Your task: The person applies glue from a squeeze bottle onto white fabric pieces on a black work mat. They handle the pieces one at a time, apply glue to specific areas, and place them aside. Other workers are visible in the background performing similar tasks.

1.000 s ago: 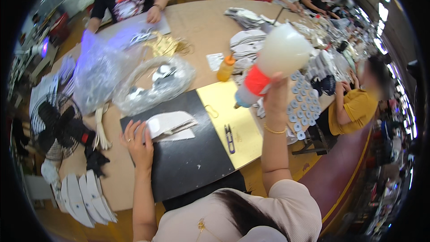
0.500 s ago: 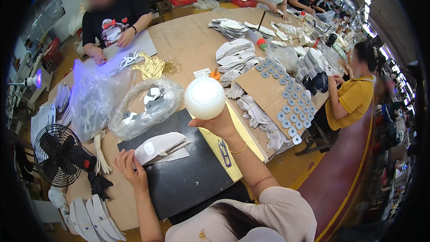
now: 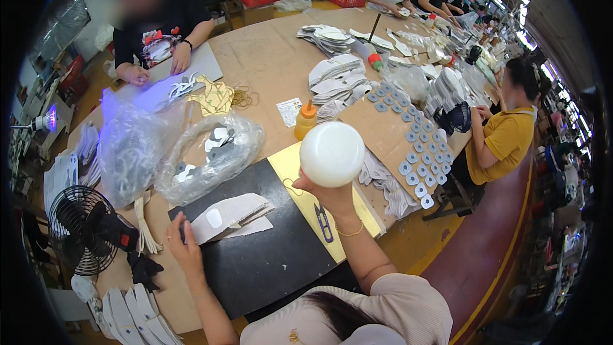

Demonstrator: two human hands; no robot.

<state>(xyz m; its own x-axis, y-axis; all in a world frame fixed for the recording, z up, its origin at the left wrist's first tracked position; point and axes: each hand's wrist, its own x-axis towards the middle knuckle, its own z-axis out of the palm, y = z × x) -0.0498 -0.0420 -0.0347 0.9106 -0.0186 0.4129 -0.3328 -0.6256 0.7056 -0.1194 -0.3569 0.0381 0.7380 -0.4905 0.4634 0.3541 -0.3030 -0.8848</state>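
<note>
Head view: right hand [image 3: 329, 195] clasps a milky bottle [image 3: 332, 153]; left hand [image 3: 185, 252], grip unclear, at pale layered pieces [image 3: 237, 212].

Your top [image 3: 415, 316] is pale cream, short-sleeved and finely textured; its right sleeve [image 3: 391, 284] ends on the upper arm. A gold-coloured bracelet [image 3: 350, 235] circles your right wrist. A small gold-coloured pendant [image 3: 294, 336] lies on your chest. Your left grip [image 3: 185, 250] and right grip [image 3: 328, 195] are ungloved.

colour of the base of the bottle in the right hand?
Milky white on the bottle in the right hand; head view shows it.
</note>
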